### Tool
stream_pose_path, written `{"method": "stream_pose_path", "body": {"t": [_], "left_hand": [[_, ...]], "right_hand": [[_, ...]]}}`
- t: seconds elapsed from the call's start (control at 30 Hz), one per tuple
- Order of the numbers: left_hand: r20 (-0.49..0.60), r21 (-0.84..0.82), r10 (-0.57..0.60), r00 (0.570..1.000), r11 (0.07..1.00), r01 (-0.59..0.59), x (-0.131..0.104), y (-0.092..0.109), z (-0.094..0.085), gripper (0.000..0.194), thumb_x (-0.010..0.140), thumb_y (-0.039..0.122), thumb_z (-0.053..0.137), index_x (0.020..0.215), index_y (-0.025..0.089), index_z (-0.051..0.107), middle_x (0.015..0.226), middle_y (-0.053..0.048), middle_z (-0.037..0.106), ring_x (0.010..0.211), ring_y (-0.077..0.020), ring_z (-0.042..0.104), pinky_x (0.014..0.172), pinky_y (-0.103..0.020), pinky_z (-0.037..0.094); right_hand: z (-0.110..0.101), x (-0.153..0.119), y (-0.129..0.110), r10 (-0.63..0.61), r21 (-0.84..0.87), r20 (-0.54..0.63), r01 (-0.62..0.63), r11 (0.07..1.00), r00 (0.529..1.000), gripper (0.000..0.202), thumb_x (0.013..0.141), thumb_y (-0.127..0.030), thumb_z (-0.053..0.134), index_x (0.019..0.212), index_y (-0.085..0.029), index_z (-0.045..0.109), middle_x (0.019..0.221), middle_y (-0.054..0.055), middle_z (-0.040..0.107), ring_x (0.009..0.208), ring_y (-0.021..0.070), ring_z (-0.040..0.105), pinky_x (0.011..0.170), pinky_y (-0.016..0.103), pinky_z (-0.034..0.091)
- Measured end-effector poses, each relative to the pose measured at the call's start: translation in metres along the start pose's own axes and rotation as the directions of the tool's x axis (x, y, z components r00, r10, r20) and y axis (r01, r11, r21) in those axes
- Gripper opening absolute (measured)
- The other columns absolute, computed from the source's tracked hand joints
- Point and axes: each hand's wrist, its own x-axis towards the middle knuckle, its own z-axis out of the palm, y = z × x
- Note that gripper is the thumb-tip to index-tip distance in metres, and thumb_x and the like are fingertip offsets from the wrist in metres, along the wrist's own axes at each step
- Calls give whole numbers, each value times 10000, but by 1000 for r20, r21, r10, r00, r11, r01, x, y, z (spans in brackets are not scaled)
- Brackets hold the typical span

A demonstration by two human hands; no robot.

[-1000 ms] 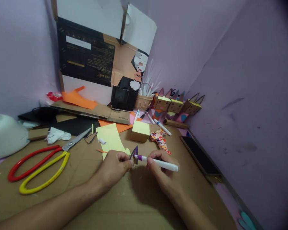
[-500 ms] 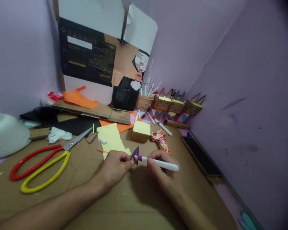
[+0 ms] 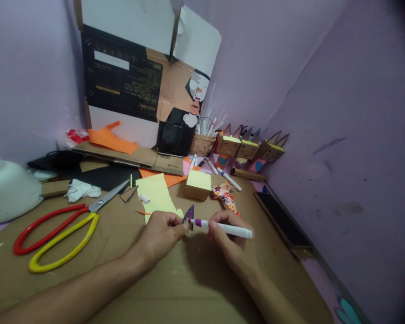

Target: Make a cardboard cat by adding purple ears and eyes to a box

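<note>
Between thumb and fingers, my left hand (image 3: pixel 164 231) pinches a small cardboard triangle (image 3: pixel 189 213) coloured purple, its point upward. My right hand (image 3: pixel 231 236) grips a white marker (image 3: pixel 234 230) with a purple end; the tip is at the triangle's face, and whether it touches I cannot tell. Just beyond the hands stands a small cardboard box (image 3: pixel 197 191) with a pale yellow top. Left of it lies a torn sheet of yellow paper (image 3: pixel 158 191). A flowered fabric piece (image 3: pixel 225 196) is right of the box.
Big scissors (image 3: pixel 93 206) with red and yellow handles lie at the left, near a white bowl (image 3: pixel 10 191). A dark phone (image 3: pixel 281 220) rests along the right edge. Behind are loose markers (image 3: pixel 229 179), a marker basket (image 3: pixel 202 144), eared box figures (image 3: pixel 230 145) and a tall opened carton (image 3: pixel 121 76).
The triangle and the marker have shifted very slightly, with the marker's back end a touch further right. Both hands keep their hold; everything else stays put.
</note>
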Motion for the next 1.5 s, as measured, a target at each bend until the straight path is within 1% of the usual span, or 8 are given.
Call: {"method": "stream_pose_path", "body": {"t": [0.1,0.27,0.47,0.73,0.87,1.03,1.23,1.5], "left_hand": [[1,-1,-16,1000,1000,16,-1,2,0,228,672,286,564,490,188,468,322,94,373,304,-52,248,356,-216,147],[-15,3,-34,999,999,34,-1,2,0,214,676,251,560,490,184,478,320,98,366,296,-48,247,347,-211,146],[-14,-20,-28,1000,999,27,0,2,-1,236,677,280,577,486,183,479,320,94,374,292,-45,254,337,-206,151],[-15,-3,-57,998,998,57,-1,6,-1,234,686,214,545,467,185,467,305,98,368,281,-43,247,330,-200,154],[-14,-35,-68,998,997,67,-2,4,-2,227,692,227,553,481,185,481,303,100,370,278,-44,237,330,-203,147],[-20,-68,-61,998,996,60,-2,4,-2,250,693,233,558,465,186,466,297,98,368,279,-44,239,332,-205,140],[-5,-39,-68,998,997,68,-3,7,-2,236,693,241,568,483,180,481,306,101,369,279,-40,234,330,-204,142],[-7,-59,-45,999,997,45,-1,2,-2,227,677,273,568,488,185,478,307,106,352,281,-40,219,327,-206,131]], "right_hand": [[1,0,-1,8,3,4,-9,1000,1000,180,792,-329,558,693,-180,576,530,-2,591,460,124,506,432,215,358],[0,2,2,13,-11,-73,-14,1000,997,181,795,-344,571,732,-176,596,560,6,606,501,135,539,476,227,398],[-1,2,3,43,58,4,-44,997,999,176,764,-313,570,653,-177,569,494,-13,573,430,116,503,409,204,346],[-4,3,2,12,1,-56,-12,1000,998,183,792,-340,576,720,-175,607,564,6,615,503,134,544,473,223,399],[-4,4,0,-1,1,-38,1,1000,999,184,782,-330,572,691,-172,598,534,1,599,473,125,521,450,216,375],[-3,1,1,62,51,21,-63,997,998,181,767,-311,568,652,-171,574,487,-12,565,429,111,484,412,205,331],[-3,3,-1,12,9,-47,-12,1000,999,176,781,-333,574,702,-178,601,549,4,602,490,134,531,458,225,389],[-2,0,0,62,62,31,-63,996,998,169,752,-297,573,634,-175,571,475,-21,552,413,100,452,398,199,303]]}}
